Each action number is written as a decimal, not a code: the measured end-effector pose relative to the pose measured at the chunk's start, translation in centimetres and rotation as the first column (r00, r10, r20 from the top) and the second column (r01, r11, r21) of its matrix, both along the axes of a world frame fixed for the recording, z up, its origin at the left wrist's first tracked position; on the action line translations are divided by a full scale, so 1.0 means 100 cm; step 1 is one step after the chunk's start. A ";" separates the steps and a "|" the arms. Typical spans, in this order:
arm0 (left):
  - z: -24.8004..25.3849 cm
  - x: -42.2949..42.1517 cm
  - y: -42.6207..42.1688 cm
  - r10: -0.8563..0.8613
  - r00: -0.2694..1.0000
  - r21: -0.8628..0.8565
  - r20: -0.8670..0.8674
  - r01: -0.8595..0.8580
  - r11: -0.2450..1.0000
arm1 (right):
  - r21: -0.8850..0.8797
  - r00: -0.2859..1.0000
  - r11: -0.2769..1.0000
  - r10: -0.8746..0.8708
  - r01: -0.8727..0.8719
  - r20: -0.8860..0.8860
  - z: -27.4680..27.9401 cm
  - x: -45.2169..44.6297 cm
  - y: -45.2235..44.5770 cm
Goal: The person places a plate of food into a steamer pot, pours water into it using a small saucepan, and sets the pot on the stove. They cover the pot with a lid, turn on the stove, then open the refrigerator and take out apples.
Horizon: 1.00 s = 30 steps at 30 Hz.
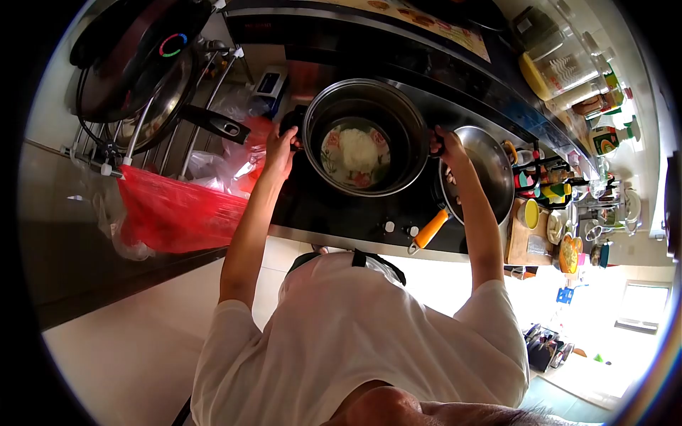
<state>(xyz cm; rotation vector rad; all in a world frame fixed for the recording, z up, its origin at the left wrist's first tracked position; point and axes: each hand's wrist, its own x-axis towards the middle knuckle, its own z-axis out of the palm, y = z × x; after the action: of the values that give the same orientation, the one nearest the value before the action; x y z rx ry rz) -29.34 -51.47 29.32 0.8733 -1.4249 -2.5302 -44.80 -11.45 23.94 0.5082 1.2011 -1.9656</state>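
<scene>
Between my two hands is a deep metal pot (412, 160) over the left part of the black stove (320, 219). Inside it sits a flower-patterned bowl or plate (332, 153) with a pale white heap (357, 148) on it; I cannot make out what the heap is. My left hand (282, 150) is closed round the pot's left handle. On the other side, my right hand (447, 144) grips the right handle. Whether the pot touches the stove is unclear. Below my right forearm stands a frying pan (490, 170) with an orange handle (429, 231) and small pale pieces inside.
At left, red plastic bags (177, 209) lie beside a metal rack (142, 131) that holds a lidded pan with a black handle (213, 124). Two knobs (400, 228) sit on the stove's front edge. Jars (561, 64) and a cutting board (522, 238) are at right.
</scene>
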 end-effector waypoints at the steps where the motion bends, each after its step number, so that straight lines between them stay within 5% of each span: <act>1: 0.010 0.004 0.007 0.018 1.000 -0.005 0.009 -0.018 1.000 | -0.021 1.000 1.000 0.014 -0.014 0.002 -0.003 -0.001 0.004; 6: -0.011 0.008 -0.004 -0.009 1.000 0.035 -0.017 0.009 0.999 | 0.039 0.994 0.998 0.062 -0.058 -0.096 -0.026 -0.009 0.010; 9: 0.028 0.014 0.016 0.047 0.998 -0.080 0.042 -0.044 0.996 | 0.726 0.854 0.687 0.372 0.009 -0.363 0.010 0.008 0.009; 12: 0.002 0.032 0.001 0.125 0.982 -0.204 0.144 -0.094 0.974 | 0.637 0.508 0.648 0.416 0.417 -0.755 0.073 0.051 0.020; 13: 0.006 0.048 0.008 0.159 0.976 -0.244 0.151 -0.119 0.962 | 0.545 0.578 0.741 0.261 0.394 -0.773 0.111 0.075 0.023; 15: 0.004 0.091 0.014 0.046 0.981 -0.209 0.190 -0.005 0.978 | 0.517 0.591 0.800 0.266 0.306 -0.762 0.144 0.121 0.053; 18: -0.036 0.171 0.027 0.063 0.951 -0.146 0.302 -0.019 0.989 | 0.416 0.283 0.886 0.353 0.205 -0.892 0.118 0.204 0.089; 21: -0.066 0.255 0.067 0.023 0.881 -0.120 0.472 0.038 0.992 | 0.591 0.372 0.804 0.569 -0.064 -0.734 0.084 0.279 0.086; 23: -0.049 0.288 0.113 0.052 0.808 -0.082 0.587 -0.005 0.997 | 0.756 0.453 0.600 0.768 -0.264 -0.452 0.054 0.308 0.081; 26: -0.048 0.313 0.152 -0.009 0.837 -0.073 0.548 0.058 0.996 | 0.830 0.382 0.539 0.804 -0.143 -0.456 -0.003 0.308 0.063; 30: -0.010 0.299 0.177 -0.062 0.859 -0.119 0.509 0.141 0.983 | 0.940 0.399 0.285 0.896 -0.187 -0.193 -0.036 0.282 0.021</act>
<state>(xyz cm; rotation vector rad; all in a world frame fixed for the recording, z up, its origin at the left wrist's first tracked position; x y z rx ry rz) 0.58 -33.74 28.31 1.5514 -1.8170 -2.3133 -16.64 -9.30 20.31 -0.4475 2.4168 -0.6811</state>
